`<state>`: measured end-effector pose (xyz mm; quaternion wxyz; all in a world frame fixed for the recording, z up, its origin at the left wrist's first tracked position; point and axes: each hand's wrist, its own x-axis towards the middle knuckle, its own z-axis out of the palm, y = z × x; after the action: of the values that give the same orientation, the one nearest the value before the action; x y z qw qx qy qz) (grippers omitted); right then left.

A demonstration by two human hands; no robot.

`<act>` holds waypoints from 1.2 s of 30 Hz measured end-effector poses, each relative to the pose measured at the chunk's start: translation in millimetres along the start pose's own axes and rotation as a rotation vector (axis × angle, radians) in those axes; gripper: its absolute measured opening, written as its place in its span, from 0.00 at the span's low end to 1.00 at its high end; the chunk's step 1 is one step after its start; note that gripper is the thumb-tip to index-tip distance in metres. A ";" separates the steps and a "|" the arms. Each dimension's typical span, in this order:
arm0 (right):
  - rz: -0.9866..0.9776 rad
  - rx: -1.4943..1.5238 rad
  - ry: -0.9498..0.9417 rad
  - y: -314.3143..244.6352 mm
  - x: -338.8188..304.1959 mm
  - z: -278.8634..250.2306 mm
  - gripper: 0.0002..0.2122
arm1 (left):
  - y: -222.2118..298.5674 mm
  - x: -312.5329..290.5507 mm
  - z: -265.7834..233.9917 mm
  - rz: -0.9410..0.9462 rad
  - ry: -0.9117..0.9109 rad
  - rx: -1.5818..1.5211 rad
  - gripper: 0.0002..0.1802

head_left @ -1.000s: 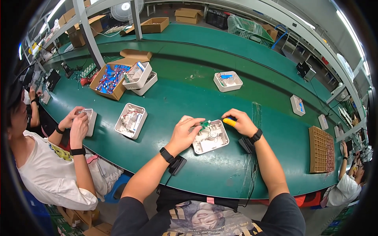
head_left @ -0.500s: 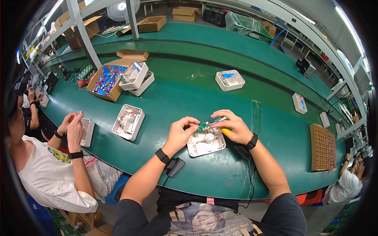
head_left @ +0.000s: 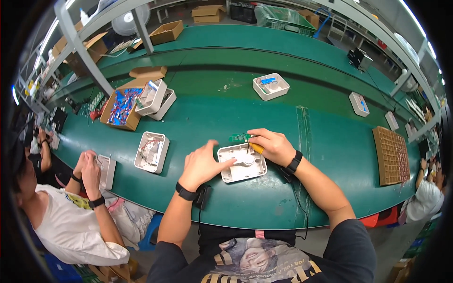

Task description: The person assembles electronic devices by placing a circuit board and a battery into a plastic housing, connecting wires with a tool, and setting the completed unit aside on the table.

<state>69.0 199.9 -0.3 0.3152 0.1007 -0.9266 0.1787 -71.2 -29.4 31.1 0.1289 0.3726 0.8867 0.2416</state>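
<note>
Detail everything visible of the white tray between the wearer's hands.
The white tray is a shallow box with rounded corners, plastic by its look. It lies open side up on the green table, slightly turned. A round white part sits inside. The left hand reaches its thumb over the near-left interior; contact is unclear. The right hand holds a green circuit board by the far edge.

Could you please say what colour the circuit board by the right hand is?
The circuit board is green, in the head view.
</note>
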 end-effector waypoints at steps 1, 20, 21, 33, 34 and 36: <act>0.003 0.001 0.009 -1.8 0.5 1.0 0.08 | -4.2 -4.0 3.3 0.048 -0.041 0.008 0.38; 0.104 0.249 -0.140 -1.6 4.5 -1.5 0.09 | -5.6 3.3 38.2 0.196 -0.016 -0.431 0.35; 0.103 0.252 -0.143 -1.6 4.5 -2.0 0.09 | -6.6 2.8 38.9 0.244 -0.015 -0.462 0.34; 0.047 0.113 -0.372 -11.9 3.1 -7.9 0.06 | -17.5 7.7 46.1 0.482 -0.014 -0.488 0.17; 0.065 0.106 -0.371 -14.1 3.3 -8.7 0.06 | -17.6 8.0 46.2 0.525 0.012 -0.456 0.14; 0.099 0.088 -0.367 -16.6 4.2 -10.5 0.05 | -16.3 7.3 46.2 0.570 0.038 -0.422 0.11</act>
<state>76.5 188.6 14.5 0.1273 0.0995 -0.9636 0.2129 -67.2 -18.7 -17.1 0.1141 0.5655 0.6798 0.4528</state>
